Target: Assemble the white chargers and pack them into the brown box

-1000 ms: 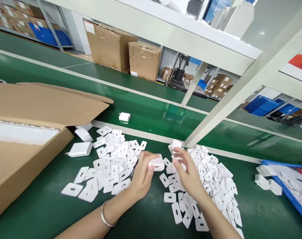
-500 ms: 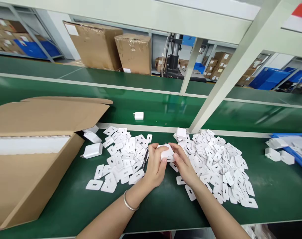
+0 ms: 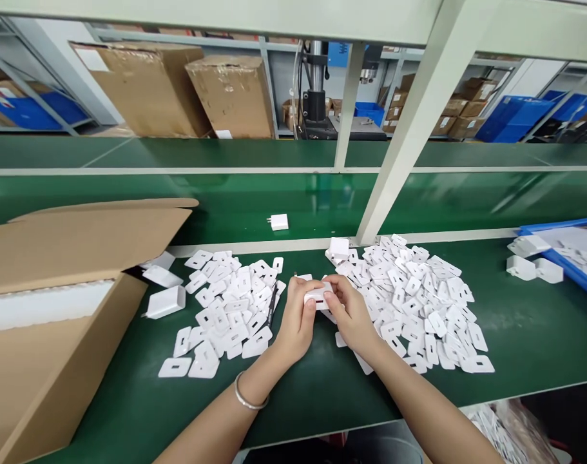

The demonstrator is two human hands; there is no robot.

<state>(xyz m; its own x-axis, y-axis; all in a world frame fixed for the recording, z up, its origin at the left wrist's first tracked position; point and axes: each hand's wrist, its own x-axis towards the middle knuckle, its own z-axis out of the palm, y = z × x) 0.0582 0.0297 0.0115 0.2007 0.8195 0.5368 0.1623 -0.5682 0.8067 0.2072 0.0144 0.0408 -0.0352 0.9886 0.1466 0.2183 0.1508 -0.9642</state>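
Observation:
A white charger (image 3: 318,295) is held between both hands, its slotted end face turned toward me. My left hand (image 3: 297,316) grips its left side, with the thumb near the face. On the right, my right hand (image 3: 350,316) has its thumb and fingers pressed against the same charger. Fingers cover much of its body. To the left lies a pile of white slotted plates (image 3: 235,312) with a black pen-like tool (image 3: 272,306) at its edge. A larger pile of similar plates (image 3: 413,303) spreads to the right.
An open cardboard box (image 3: 95,367) stands at the left, with several white chargers (image 3: 166,301) beside it. Another charger (image 3: 278,222) lies near the back ledge. A slanted metal post (image 3: 394,142) rises behind the right pile. A blue tray (image 3: 576,274) sits far right, with chargers (image 3: 521,267) beside it.
The charger has tilted in my hands, so its slotted face shows more and its broad side less. My right fingers have closed in over it. The camera view has shifted slightly.

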